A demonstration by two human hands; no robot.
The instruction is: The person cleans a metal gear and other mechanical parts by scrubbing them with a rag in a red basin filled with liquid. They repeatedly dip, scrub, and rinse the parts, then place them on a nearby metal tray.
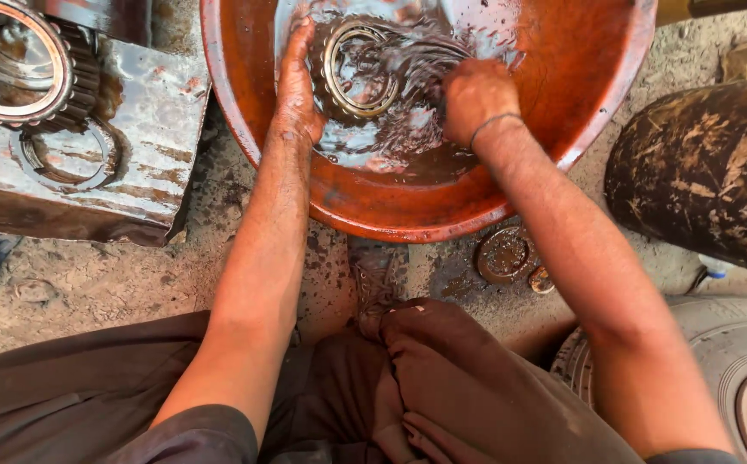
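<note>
While a wet sheet-metal tray [146, 129] with a toothed steel bearing [21, 60] crowds the nine o'clock side, the round orange basin [597, 94] leaves bare rim toward three o'clock. The left hand [298, 90], fingers straight, presses flat against a brass-ringed roller bearing [358, 69] in the liquid at twelve o'clock. The right hand [475, 99] is curled into a fist just beside it; what it grips I cannot tell.

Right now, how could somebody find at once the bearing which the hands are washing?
Look at the large orange basin at the top, filled with liquid. The bearing lies in that liquid, between the left hand and the right hand. Unlike the dry bearing on the metal sheet, it is submerged.
</note>
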